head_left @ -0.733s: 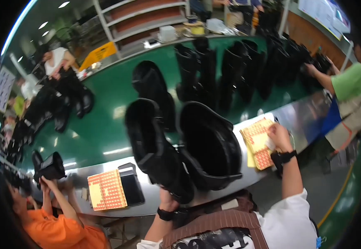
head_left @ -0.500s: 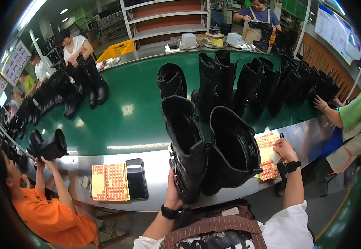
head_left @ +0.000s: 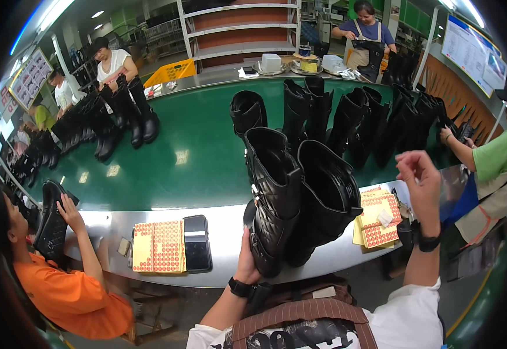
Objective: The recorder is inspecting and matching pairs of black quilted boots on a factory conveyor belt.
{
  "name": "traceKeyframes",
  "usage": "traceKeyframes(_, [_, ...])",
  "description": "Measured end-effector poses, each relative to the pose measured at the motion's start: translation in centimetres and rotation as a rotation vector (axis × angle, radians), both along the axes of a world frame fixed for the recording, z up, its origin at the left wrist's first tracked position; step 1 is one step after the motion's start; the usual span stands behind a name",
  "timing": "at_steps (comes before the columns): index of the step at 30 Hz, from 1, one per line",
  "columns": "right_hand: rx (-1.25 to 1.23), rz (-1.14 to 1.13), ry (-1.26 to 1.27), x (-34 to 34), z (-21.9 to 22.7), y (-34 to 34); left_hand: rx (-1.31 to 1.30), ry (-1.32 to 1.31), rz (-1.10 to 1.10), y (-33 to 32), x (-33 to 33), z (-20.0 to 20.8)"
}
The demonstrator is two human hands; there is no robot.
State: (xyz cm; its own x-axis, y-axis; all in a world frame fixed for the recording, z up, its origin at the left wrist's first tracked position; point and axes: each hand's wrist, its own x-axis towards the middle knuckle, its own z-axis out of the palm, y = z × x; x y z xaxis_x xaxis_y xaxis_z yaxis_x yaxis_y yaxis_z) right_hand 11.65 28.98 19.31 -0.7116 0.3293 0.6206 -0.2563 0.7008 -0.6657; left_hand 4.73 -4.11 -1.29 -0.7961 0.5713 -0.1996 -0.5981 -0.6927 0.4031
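My left hand (head_left: 246,259) grips a quilted black boot (head_left: 274,200) with buckled straps, low on its near left side. The boot stands upright at the table's front edge. Close against its right side is a second black boot (head_left: 326,218), its open top facing me. My right hand (head_left: 421,181) is raised to the right of the boots, thumb and fingertips pinched together. Whatever the pinch holds is too small to make out. Below that hand lies a stack of yellow sheets with round red stickers (head_left: 378,203), a small crumpled white piece (head_left: 385,218) on top.
Another banded sticker stack (head_left: 159,247) lies beside a black phone (head_left: 197,244) on the metal edge (head_left: 224,232). Several black boots (head_left: 358,122) stand beyond on the green surface (head_left: 195,134). A person in orange (head_left: 70,296) holds a boot at left; a green-sleeved person (head_left: 492,157) works at right.
My right hand has left the sticker stack and risen up and away from it. The white piece stays on the stack. The person in orange has turned their boot upright.
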Motion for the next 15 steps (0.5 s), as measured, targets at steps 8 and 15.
traceKeyframes(8, [0.269,0.833,-0.102,-4.2,10.2,-11.9,-0.032,0.006,-0.003,0.1,0.1,0.6])
traceKeyframes(15, [0.164,0.902,-0.200,-5.5,9.5,-12.7,-0.037,0.024,-0.022,0.0,0.3,1.2])
